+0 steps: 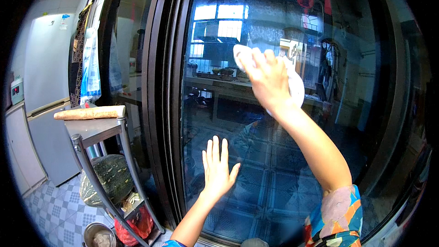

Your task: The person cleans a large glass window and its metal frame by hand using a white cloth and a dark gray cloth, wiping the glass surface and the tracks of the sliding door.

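- A white cloth (292, 82), soft and crumpled, is pressed against the glass door (274, 164) high up.
- The right hand (270, 80) covers it, fingers curled around it.
- The left hand (217, 167) lies flat on the smooth, reflective pane lower down, fingers spread.
- The door frame (160, 110) is dark.

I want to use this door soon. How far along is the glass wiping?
Done: cannot tell; no pane area reads clearly cleaner. In hand: the right hand presses a white cloth on the upper glass, the left hand braced flat lower down. Left: apparently the lower glass, and the left pane.
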Tool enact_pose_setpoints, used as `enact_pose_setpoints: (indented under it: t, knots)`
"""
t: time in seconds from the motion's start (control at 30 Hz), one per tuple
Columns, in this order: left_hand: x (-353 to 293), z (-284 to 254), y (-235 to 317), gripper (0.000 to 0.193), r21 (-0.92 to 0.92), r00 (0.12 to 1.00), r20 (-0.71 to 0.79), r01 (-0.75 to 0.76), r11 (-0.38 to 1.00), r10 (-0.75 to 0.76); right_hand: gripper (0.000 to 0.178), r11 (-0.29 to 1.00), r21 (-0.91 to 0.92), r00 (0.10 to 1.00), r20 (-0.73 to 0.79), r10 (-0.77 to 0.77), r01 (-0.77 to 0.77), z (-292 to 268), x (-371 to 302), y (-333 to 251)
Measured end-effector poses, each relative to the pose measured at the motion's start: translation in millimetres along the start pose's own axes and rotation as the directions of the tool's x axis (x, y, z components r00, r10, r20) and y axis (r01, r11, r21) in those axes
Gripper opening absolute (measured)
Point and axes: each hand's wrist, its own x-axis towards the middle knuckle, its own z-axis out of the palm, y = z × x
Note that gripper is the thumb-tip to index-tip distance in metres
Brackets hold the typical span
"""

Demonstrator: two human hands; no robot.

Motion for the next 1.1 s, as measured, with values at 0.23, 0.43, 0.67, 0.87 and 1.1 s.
enact_pose_setpoints:
  t: [0.23,0.43,0.67,0.87,1.1]
  knots:
    - [-0.9,-6.0,-0.1,0.083,-0.021,1.000,0.004,0.015,1.000,-0.015,0.046,0.994,0.093,0.995,0.081,0.057,-0.064,-9.1,-21.4,-25.5]
    - [1.0,1.1,3.2,0.083,-0.029,0.999,-0.043,-0.013,1.000,0.011,0.035,0.999,-0.034,1.000,-0.011,0.018,-0.018,-4.1,9.6,9.0]
    - [-2.1,-4.8,-2.5,0.081,-0.002,1.000,-0.020,0.004,1.000,-0.004,0.043,0.995,0.100,0.991,0.134,-0.009,-0.005,-25.3,-60.6,-38.0]
    - [-0.1,-2.6,3.1,0.082,0.002,0.999,-0.037,-0.003,1.000,0.003,0.043,0.993,0.098,0.991,0.107,-0.083,0.072,-26.0,-54.5,-25.2]
    - [4.9,8.5,12.3,0.091,0.029,0.999,-0.034,0.023,0.999,-0.022,0.034,0.965,0.247,0.990,0.131,0.053,-0.084,1.4,-11.7,-64.9]
